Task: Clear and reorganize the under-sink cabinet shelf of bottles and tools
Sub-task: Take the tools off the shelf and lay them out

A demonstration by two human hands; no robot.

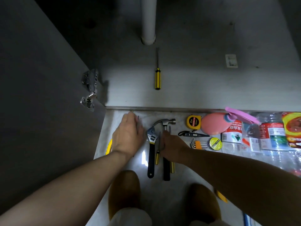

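Shelf and room. Grey cabinet shelf (195,82), dimly lit, fills the upper half. A white pipe (148,18) stands on it at 12 o'clock and a small pale label (231,60) is stuck at 2 o'clock. The open door (40,95) is at 9 o'clock, with a metal hinge (89,88) on its inner edge. The pale floor (182,185) lies in front of the shelf lip. Two tan slippers (124,188) are at 6 o'clock.

On the shelf: one long screwdriver (157,79) with a yellow-and-black handle lies alone just above centre, its tip towards the pipe.

On the floor, running from centre out to 3 o'clock:
- wrench (151,144) with a black handle
- short screwdriver (157,158) just beside it
- hammer (164,122) with a steel head and black handle
- thin screwdriver (172,167) just beside the hammer
- yellow tape measure (193,121)
- black tester pen (190,134)
- hex keys (197,144) in an orange holder
- yellow-green roll of tape (215,143)
- pink spray bottle (213,123) on its side
- clear plastic bottles (270,136) lying together
- red-and-yellow packet (292,128) at the far edge

Hands:
- The left hand (127,136), left of centre, is palm down with its fingers stretched towards the shelf lip. Its grip is slack and nothing shows in it. A yellow strip (108,146) peeks out beside the wrist.
- The right hand (173,144), at centre, lies over the middle of the hammer's handle with its fingers curled down round it. The head and the handle's end stick out on either side. The thin screwdriver's shaft passes under the same hand.
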